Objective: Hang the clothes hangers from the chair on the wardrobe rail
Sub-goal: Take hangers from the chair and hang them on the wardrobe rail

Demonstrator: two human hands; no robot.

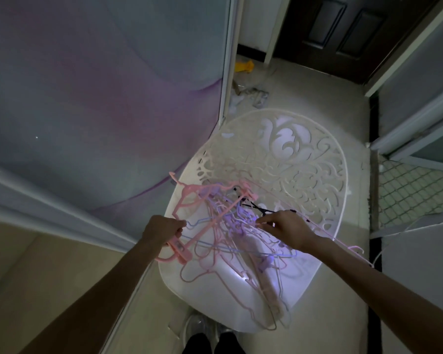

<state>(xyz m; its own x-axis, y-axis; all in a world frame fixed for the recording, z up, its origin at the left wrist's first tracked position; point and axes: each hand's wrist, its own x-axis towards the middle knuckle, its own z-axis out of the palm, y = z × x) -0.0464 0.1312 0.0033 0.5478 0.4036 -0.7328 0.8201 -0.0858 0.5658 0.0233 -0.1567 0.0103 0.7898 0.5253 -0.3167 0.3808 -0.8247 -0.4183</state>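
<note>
Your left hand (164, 229) has its fingers curled round a thick pink hanger (189, 226) at the left edge of the pile. Your right hand (284, 228) reaches into the tangle of hangers (230, 241), fingers loosely spread, fingertips touching thin wire ones; can't confirm a pinch. The whole pile lies on the white chair (279, 159) seat. Wardrobe rail isn't in view.

Our left hand (164, 229) gripping a pink hanger (189, 223), our right hand (287, 229) pinching into the tangled hangers (241, 241), white chair (325, 175) seat beneath
</note>
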